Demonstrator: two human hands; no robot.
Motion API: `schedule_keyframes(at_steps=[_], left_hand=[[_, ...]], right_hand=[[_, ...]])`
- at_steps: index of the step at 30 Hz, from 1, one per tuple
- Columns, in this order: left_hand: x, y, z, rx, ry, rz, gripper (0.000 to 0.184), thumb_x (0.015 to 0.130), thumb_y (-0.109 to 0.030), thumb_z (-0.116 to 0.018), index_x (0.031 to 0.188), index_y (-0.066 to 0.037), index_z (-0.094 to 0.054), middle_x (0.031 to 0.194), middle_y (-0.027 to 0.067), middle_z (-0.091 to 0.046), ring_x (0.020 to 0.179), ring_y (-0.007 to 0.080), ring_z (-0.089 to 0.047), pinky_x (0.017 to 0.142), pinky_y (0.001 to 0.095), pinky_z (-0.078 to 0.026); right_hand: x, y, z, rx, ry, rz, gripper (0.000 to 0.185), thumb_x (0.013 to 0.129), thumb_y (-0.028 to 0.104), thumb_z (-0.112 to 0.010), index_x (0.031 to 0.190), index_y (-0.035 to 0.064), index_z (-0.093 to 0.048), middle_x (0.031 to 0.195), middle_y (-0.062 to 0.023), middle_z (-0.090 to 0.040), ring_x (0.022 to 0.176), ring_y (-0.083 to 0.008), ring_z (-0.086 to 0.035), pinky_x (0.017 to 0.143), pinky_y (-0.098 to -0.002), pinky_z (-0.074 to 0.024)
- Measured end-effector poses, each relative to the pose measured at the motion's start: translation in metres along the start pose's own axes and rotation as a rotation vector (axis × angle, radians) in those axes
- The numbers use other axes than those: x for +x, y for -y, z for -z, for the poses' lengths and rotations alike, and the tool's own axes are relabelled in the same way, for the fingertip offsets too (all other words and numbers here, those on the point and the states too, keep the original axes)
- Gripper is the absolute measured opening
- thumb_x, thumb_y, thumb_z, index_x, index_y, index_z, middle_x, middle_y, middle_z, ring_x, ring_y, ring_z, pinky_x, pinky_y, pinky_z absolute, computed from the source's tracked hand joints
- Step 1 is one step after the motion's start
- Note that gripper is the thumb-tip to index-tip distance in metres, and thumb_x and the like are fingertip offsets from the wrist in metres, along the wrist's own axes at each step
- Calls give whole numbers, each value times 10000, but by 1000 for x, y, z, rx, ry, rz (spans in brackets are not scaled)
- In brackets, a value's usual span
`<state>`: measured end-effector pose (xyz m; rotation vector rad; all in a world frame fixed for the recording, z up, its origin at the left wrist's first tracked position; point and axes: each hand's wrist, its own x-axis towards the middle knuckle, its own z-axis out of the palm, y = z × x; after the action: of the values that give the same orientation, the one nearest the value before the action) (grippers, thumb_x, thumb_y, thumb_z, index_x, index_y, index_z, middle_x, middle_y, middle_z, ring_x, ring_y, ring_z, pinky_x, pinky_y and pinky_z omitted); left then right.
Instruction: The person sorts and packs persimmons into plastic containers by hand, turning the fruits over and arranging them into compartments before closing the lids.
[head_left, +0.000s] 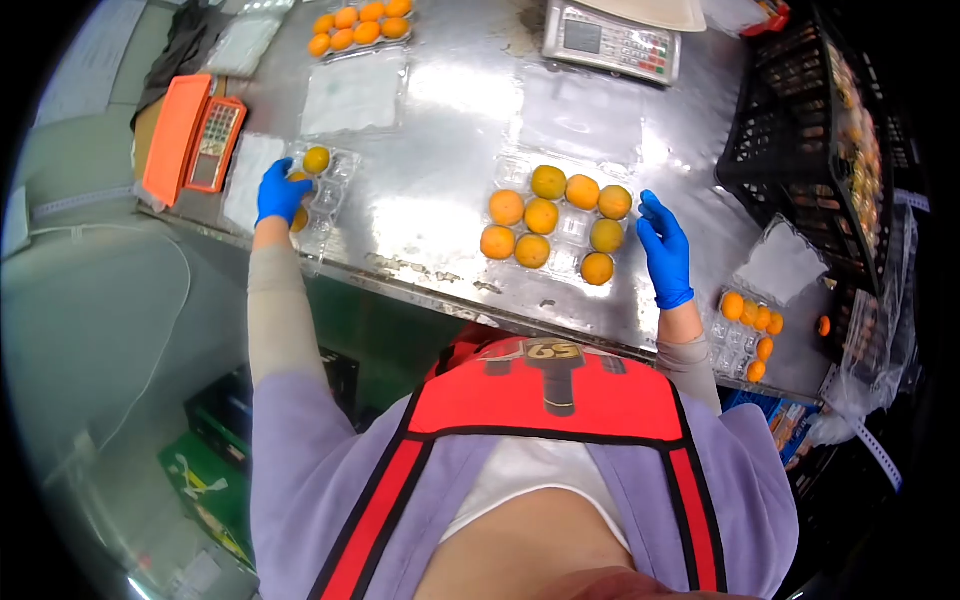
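Note:
My left hand, in a blue glove, is at a clear plastic fruit tray on the left. Its fingers and thumb close around an orange, partly hidden by the glove. Two more oranges sit in that tray, a greenish one above and one below. My right hand, also gloved in blue, has its fingers stretched out and holds nothing. It is just right of the middle clear tray, where several oranges fill most of the cups.
A digital scale stands at the back, an orange scale at the left. Filled tray lies far left; a partly filled tray lies right. A black crate borders the right side. The metal table's front edge is near my body.

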<state>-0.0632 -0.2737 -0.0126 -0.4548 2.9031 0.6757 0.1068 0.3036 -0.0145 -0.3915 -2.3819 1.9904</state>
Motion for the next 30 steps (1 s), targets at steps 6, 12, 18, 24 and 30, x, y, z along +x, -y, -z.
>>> schedule_keyframes(at_steps=[6, 12, 18, 24, 30], left_hand=[[-83, -144, -20, -543, -144, -532, 531, 669, -47, -716, 1172, -75, -551, 1105, 89, -587, 967, 200, -575, 830, 311, -473], [-212, -280, -131, -511, 187, -1046, 480, 662, -82, -684, 1124, -116, -560, 905, 72, -616, 811, 296, -592, 712, 368, -480], [-205, -273, -148, -237, 266, -1011, 442, 712, -149, -656, 1140, -101, -557, 1014, 116, -596, 907, 330, -573, 743, 389, -479], [-130, -188, -110, -352, -160, -632, 567, 683, -203, -701, 1205, -72, -522, 1215, 155, -529, 1120, 312, -497, 968, 399, -384], [-28, -65, -38, 130, -386, -198, 665, 704, -307, -704, 1283, -100, -449, 1233, 156, -517, 1122, 321, -500, 942, 407, -403]], right_hand=[[-11, -5, 8, -8, -68, -41, 432, 860, 72, -565, 1276, 10, -469, 1256, -89, -522, 1104, -148, -501, 926, -262, -394], [-16, 9, -2, -2, -30, -54, 430, 862, 78, -565, 1278, 25, -473, 1253, -77, -525, 1111, -151, -498, 908, -273, -415], [-21, -8, 1, -45, -31, 52, 438, 858, 69, -555, 1286, 41, -471, 1255, -81, -527, 1083, -157, -521, 896, -279, -414], [-20, 19, -20, -210, -4, 80, 426, 842, 105, -584, 1261, 100, -507, 1181, -51, -574, 1009, -147, -546, 844, -287, -434], [-7, 28, -43, -81, 96, 102, 423, 847, 84, -581, 1260, 74, -494, 1208, -54, -552, 1060, -158, -534, 876, -290, -429]])
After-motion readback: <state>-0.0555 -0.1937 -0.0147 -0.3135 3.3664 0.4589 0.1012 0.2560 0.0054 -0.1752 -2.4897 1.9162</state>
